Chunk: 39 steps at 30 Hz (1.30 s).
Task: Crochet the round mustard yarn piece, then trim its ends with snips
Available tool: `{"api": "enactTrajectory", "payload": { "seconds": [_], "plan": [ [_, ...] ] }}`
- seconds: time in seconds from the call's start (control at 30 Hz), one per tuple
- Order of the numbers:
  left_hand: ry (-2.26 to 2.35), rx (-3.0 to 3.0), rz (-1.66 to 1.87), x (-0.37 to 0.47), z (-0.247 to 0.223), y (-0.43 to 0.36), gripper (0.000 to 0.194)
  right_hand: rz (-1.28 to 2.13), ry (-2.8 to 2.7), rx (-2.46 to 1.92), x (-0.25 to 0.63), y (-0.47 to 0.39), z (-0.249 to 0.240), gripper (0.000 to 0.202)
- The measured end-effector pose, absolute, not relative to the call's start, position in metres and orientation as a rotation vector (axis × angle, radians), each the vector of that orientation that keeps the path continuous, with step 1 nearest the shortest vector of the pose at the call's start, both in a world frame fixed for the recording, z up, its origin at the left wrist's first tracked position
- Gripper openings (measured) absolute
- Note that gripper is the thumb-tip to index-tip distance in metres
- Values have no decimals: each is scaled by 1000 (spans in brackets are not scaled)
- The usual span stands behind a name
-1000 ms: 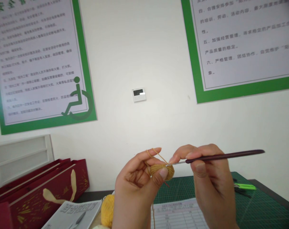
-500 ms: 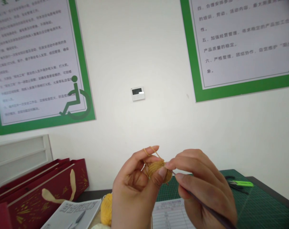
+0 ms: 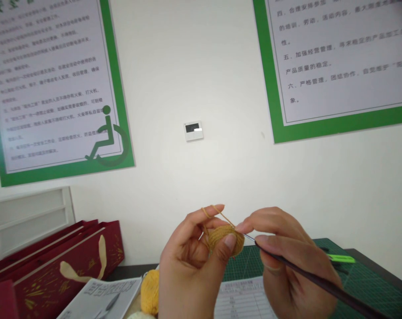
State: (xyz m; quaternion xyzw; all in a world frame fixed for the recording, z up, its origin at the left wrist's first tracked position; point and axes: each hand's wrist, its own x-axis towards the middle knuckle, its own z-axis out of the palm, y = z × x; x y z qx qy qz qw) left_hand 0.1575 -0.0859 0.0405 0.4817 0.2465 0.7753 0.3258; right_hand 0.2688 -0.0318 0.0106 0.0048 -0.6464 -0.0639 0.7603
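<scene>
Head view: right grip (image 3: 294, 243) clasps a slender maroon-handled metal hook (image 3: 315, 278), now tipped from level, left grip (image 3: 191, 266) pinching rounded mustard yarnwork (image 3: 220, 235), apparently mid-stitch.

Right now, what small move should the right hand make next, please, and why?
I would probably have the right hand catch the mustard strand with the hook: its metal shaft points to the top edge of the yarn piece held by the left hand, and the strand stretches there from a raised finger, though the tip is hidden.
</scene>
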Motion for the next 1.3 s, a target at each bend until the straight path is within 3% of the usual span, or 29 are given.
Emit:
{"api": "enactTrajectory", "payload": {
  "seconds": [0.4,0.6,0.67,0.87,1.1,1.2,1.3],
  "plan": [
    [515,1189,1804,145,40,-80,44,332,-1341,102,256,-18,7,15],
    [609,1164,1959,151,41,-83,45,-337,-1371,-73,258,-18,4,39],
    [625,1211,2008,155,41,-84,45,-383,-1337,-129,257,-25,4,37],
    [645,1281,2030,158,41,-84,40,243,-1156,-155,264,-36,8,12],
    [575,1241,1956,152,41,-82,35,1238,-1140,-79,255,-26,20,38],
    [593,1217,1953,152,40,-82,36,1238,-1172,35,247,-24,17,34],
    [638,1211,2007,155,39,-83,37,807,-1250,24,249,-21,12,13]
  ]
}}
